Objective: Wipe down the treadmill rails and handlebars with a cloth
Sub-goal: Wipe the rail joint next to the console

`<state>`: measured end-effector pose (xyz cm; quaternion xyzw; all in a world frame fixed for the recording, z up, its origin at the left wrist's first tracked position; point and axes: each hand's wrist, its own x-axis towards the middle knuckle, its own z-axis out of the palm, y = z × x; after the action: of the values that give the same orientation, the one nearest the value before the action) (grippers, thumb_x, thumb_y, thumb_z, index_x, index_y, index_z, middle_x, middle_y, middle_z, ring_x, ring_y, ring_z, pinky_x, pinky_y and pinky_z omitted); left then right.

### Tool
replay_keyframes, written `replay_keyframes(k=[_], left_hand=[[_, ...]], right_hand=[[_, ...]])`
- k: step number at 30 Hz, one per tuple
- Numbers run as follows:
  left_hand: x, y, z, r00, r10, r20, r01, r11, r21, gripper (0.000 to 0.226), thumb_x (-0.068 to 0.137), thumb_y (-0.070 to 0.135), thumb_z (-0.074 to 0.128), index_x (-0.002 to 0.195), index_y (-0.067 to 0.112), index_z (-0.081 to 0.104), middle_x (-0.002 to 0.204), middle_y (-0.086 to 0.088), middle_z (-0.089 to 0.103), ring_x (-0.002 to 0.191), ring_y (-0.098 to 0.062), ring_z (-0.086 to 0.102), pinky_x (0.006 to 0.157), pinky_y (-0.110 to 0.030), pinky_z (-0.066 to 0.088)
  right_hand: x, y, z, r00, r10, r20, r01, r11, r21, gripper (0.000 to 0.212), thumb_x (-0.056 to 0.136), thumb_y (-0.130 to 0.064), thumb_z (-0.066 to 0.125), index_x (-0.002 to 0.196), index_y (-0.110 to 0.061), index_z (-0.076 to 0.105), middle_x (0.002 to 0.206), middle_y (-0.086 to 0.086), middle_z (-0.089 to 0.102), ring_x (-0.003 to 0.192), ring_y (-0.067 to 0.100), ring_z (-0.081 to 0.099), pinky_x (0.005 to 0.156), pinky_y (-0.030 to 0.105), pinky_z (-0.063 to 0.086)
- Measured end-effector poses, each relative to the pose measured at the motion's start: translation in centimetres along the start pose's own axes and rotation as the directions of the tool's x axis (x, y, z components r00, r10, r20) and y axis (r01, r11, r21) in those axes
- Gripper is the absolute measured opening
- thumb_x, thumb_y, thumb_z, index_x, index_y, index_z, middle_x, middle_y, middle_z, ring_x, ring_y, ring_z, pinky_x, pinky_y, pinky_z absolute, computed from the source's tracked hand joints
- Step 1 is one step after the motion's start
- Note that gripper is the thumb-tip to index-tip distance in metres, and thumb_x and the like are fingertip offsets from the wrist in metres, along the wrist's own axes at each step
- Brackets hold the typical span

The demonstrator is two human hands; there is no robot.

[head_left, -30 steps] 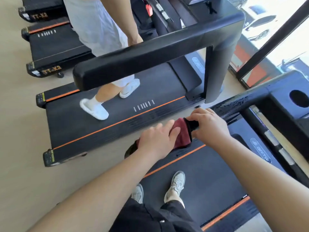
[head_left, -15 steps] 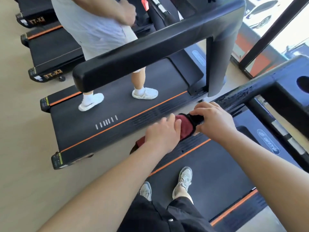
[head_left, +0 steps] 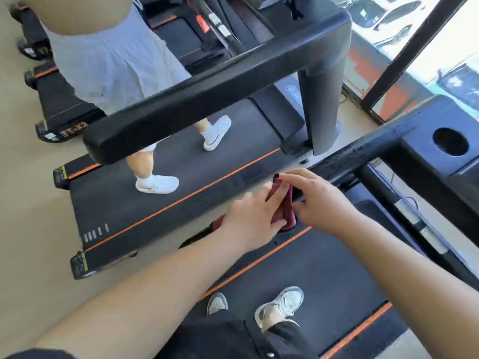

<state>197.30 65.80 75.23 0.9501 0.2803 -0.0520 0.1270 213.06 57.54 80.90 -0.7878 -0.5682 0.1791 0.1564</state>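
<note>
A dark red cloth is wrapped over the near end of my treadmill's black left handrail, which rises to the right toward the console. My left hand lies flat on the cloth, pressing it against the rail end. My right hand grips the rail and pinches the upper edge of the cloth between fingers and thumb. Most of the cloth and the rail's tip are hidden under both hands.
My grey shoes stand on the black belt with orange stripes. On the neighbouring treadmill another person in white shoes walks behind its thick black handrail. A console cup hole sits at right, windows beyond.
My right hand has shifted its fingers onto the cloth's top edge, and the cloth has bunched narrower under both hands. The other person has stepped along the neighbouring belt.
</note>
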Motion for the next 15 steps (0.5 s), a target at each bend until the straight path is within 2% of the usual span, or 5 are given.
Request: replay_keyframes(k=[3, 5, 8, 12, 15], left_hand=[[-0.7, 1.2, 1.1, 0.994, -0.014, -0.107, 0.029, 0.990, 0.138, 0.086, 0.099, 0.060, 0.046, 0.162, 0.027, -0.002, 0.166, -0.006, 0.025, 0.120, -0.035, 0.055, 0.085, -0.045, 0.051], [-2.8, 1.2, 2.6, 0.977, 0.078, -0.199, -0.029, 0.971, 0.238, 0.077, 0.102, 0.049, 0.046, 0.163, 0.019, 0.009, 0.167, -0.012, 0.024, 0.130, -0.040, 0.050, 0.092, -0.049, 0.049], [-1.7, 2.2, 2.8, 0.964, 0.096, -0.247, -0.046, 0.979, 0.200, 0.069, 0.103, 0.040, 0.046, 0.162, 0.021, 0.015, 0.167, -0.012, 0.023, 0.135, -0.044, 0.045, 0.097, -0.053, 0.044], [8.1, 8.3, 0.0, 0.995, 0.023, -0.098, -0.013, 0.995, 0.099, 0.068, 0.105, 0.052, 0.032, 0.159, 0.038, -0.006, 0.169, -0.002, 0.013, 0.129, -0.036, 0.045, 0.096, -0.049, 0.044], [13.7, 11.9, -1.4, 0.993, -0.114, -0.034, 0.112, 0.992, -0.058, 0.063, 0.103, 0.059, 0.025, 0.159, 0.042, 0.000, 0.162, 0.004, 0.028, 0.121, -0.033, 0.051, 0.093, -0.047, 0.044]], right_hand=[[-0.9, 3.6, -2.5, 0.988, 0.063, -0.142, -0.055, 0.997, 0.060, 0.048, 0.083, -0.012, 0.075, 0.129, -0.024, 0.067, 0.125, -0.011, 0.061, 0.083, 0.008, 0.053, 0.082, 0.034, 0.053], [-2.0, 6.1, -3.2, 0.971, 0.072, -0.228, -0.059, 0.996, 0.062, 0.029, 0.088, -0.014, 0.073, 0.117, -0.019, 0.073, 0.112, -0.008, 0.065, 0.075, 0.008, 0.052, 0.076, 0.030, 0.051], [-3.0, 9.1, -3.8, 0.953, 0.114, -0.280, -0.096, 0.992, 0.077, 0.017, 0.093, -0.015, 0.067, 0.107, -0.017, 0.076, 0.104, -0.009, 0.065, 0.079, 0.013, 0.062, 0.070, 0.026, 0.047], [-2.7, 11.4, -5.6, 0.941, 0.103, -0.323, -0.086, 0.994, 0.067, 0.020, 0.092, -0.015, 0.067, 0.110, -0.019, 0.075, 0.103, -0.008, 0.066, 0.085, 0.013, 0.060, 0.076, 0.034, 0.055], [-2.6, 13.1, -7.4, 0.950, 0.093, -0.298, -0.079, 0.995, 0.059, 0.021, 0.091, -0.018, 0.068, 0.110, -0.024, 0.075, 0.104, -0.009, 0.067, 0.100, 0.016, 0.062, 0.081, 0.037, 0.055]])
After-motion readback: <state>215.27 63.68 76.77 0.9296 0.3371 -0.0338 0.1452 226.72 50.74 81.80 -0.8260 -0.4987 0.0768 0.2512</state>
